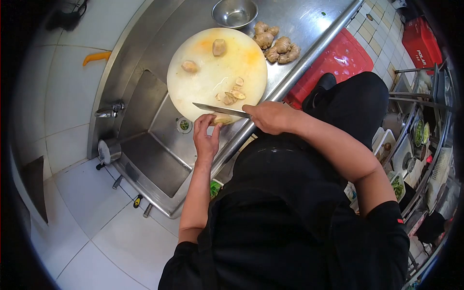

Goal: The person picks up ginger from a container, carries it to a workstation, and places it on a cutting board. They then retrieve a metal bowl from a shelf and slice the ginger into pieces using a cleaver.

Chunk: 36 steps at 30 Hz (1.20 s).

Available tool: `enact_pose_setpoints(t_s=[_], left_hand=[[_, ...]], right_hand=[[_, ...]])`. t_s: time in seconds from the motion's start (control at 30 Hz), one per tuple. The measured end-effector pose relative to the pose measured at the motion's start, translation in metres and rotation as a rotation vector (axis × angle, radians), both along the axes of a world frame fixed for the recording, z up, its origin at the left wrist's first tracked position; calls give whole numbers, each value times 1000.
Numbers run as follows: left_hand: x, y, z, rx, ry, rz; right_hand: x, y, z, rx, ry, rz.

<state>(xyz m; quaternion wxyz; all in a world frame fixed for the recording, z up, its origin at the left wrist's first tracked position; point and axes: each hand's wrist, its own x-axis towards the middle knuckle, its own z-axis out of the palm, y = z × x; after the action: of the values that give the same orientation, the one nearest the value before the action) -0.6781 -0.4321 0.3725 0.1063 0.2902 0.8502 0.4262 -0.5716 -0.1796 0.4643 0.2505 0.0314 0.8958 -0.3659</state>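
Observation:
My right hand [273, 117] is closed round the handle of a knife [223, 110], its blade pointing left across the near edge of a round white cutting board [186, 92]. Under the blade, my left hand [206, 134] grips a piece of ginger [223, 118] against the board's edge. Cut scraps of ginger [233, 95] lie just beyond the knife. Two peeled-looking ginger pieces [219, 47] rest farther up the board. Whole ginger roots [282, 50] sit on the steel counter to the board's right.
A metal bowl [235, 13] stands behind the board. The steel sink [159, 140] opens at the left, with a faucet [110, 111] on its far side. A red crate [338, 60] is on the floor to the right, near a rack [420, 140] holding containers.

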Motion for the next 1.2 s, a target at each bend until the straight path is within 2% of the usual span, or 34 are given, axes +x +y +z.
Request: enact_pose_setpoints(t_s=[0.17,0.27,0.33,0.47,0.53,0.57,0.63,0.67,0.73,0.87,0.93,0.97,1.03,1.07,1.13,1.2], left_hand=[[4,-4,-3,10,43,-17],[7,-3,5,-27,159,-29],[7,1,12,-44,248,-81],[-2,1,19,-84,281,-127],[-5,7,25,-152,123,-35],[-7,13,30,-148,121,-30],[-12,26,37,-219,-199,164],[-14,30,28,-214,-201,170],[-16,35,6,159,-659,356],[-4,46,20,133,-678,380],[-1,43,22,-29,-635,324],[1,40,25,-29,-636,324],[5,33,28,-103,-201,219],[2,30,25,-104,-202,218],[-2,21,16,-16,-4,7],[-7,21,16,-28,-44,-5]], right_hand=[[-11,1,-23,-90,-2,-12],[-10,6,-26,-102,-25,-14],[-5,12,-28,-134,-28,-101],[8,20,-21,-33,-16,-204],[14,21,-15,32,29,-325],[17,21,-8,36,28,-319],[21,20,4,35,28,-319],[23,17,5,39,28,-312],[30,11,5,28,47,-293],[41,-4,-2,72,36,-220],[47,-8,2,69,62,-198],[48,-9,2,75,72,-189],[51,-8,5,82,78,-183],[51,-8,7,73,64,-201],[53,-8,10,63,48,-215],[57,-8,12,50,149,-219]])
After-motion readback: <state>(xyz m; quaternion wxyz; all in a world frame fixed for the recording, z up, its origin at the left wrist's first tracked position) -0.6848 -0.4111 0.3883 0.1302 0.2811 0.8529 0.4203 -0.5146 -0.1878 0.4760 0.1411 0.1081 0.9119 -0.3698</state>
